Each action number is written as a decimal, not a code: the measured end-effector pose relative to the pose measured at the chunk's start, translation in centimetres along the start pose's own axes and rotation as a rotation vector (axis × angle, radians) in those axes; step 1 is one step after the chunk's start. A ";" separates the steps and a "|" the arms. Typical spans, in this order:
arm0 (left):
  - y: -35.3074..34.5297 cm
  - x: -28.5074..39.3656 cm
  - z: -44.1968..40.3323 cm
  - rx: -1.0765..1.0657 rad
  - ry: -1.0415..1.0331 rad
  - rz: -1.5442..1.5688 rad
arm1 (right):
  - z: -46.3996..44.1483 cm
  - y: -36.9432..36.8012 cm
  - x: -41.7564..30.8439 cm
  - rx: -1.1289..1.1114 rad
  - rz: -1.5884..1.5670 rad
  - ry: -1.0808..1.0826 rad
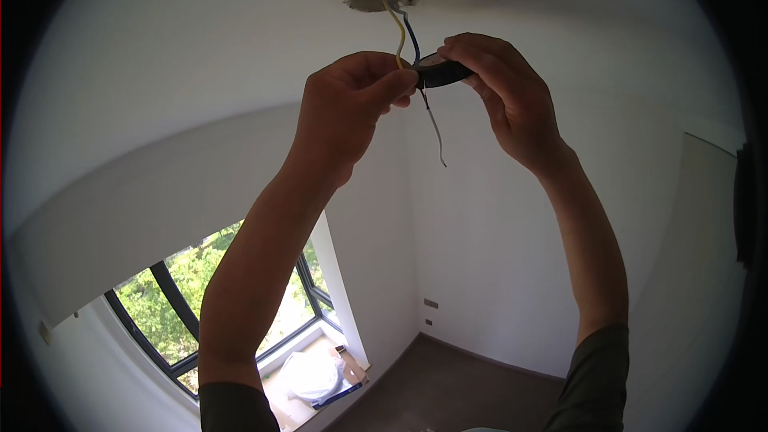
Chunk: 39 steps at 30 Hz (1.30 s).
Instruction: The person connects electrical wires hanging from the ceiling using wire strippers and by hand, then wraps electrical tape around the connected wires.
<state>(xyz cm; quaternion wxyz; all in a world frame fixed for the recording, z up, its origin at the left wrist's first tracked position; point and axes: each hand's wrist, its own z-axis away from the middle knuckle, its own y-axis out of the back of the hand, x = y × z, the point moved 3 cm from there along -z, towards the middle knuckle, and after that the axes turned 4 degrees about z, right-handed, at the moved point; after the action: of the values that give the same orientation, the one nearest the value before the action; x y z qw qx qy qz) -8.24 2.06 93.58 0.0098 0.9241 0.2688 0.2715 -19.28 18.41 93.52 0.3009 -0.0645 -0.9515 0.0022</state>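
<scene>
Forearms (260, 272): bare, raised overhead, out of dark cloth sleeves (236, 406).
Left hand (344, 96): thumb and fingertips pinching the wires (401, 36).
Right hand (512, 88): fingers clasping the tape roll (444, 74).
Taping: seemingly the step in hand; a next turn would want a firm pinch and steady tension.
Ceiling hole (370, 0): rounded, ragged-edged, above both hands.
Tape roll: black ring, smooth-sided, between the hands.
Wires: thin, yellow and blue; a pale tail dangles.
</scene>
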 end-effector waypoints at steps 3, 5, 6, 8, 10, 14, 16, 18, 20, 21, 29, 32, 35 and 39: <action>-0.1 0.7 0.1 0.007 -0.022 -0.027 | 0.6 -0.3 0.6 -0.037 -0.104 -0.115; 0.2 0.5 -0.2 -0.008 -0.054 -0.046 | 1.3 -1.2 1.0 -0.072 -0.150 -0.172; 0.3 0.5 -0.5 -0.021 -0.087 -0.067 | 1.9 -2.2 1.4 -0.066 -0.386 -0.368; 0.2 0.5 -1.0 -0.028 -0.106 -0.108 | 3.2 -4.3 2.1 -0.080 -0.757 -0.641; 0.3 0.7 -1.4 -0.035 -0.128 -0.150 | 3.2 -5.7 1.2 -0.180 -0.973 -0.794; 0.6 0.4 -2.5 -0.172 0.077 -0.082 | 3.3 -7.4 -0.8 -0.340 -1.268 -0.886; 1.1 0.0 -2.8 -0.198 0.133 -0.071 | 3.0 -7.2 -0.6 -0.343 -1.297 -0.970; 1.7 -0.6 -2.8 -0.233 0.049 -0.044 | 3.1 -7.1 -0.5 -0.350 -1.327 -1.056; 2.0 -0.9 -2.8 -0.227 0.047 -0.026 | 3.4 -6.3 -0.4 -0.349 -1.231 -1.069; 2.0 -1.0 -2.7 -0.227 0.043 -0.006 | 3.5 -5.9 -0.3 -0.293 -1.128 -1.076; 1.8 -0.9 -1.7 -0.161 0.076 0.061 | 0.5 -2.5 -1.7 -0.142 -0.675 -0.660; 1.9 -1.2 -1.6 -0.131 0.069 0.088 | -0.1 -2.3 -2.2 -0.183 -0.662 -0.656; 2.1 -1.8 -1.9 -0.137 0.058 0.142 | 0.0 -2.7 -2.1 -0.158 -0.707 -0.717; 1.8 -2.1 -2.0 -0.174 0.068 0.214 | -0.2 -2.4 -2.1 -0.198 -0.696 -0.704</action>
<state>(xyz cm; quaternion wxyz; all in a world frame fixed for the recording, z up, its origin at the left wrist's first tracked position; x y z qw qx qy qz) -9.84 -0.82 94.51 0.0517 0.9334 0.1443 0.3244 -17.76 15.75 92.58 -0.0629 0.2330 -0.9560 -0.1667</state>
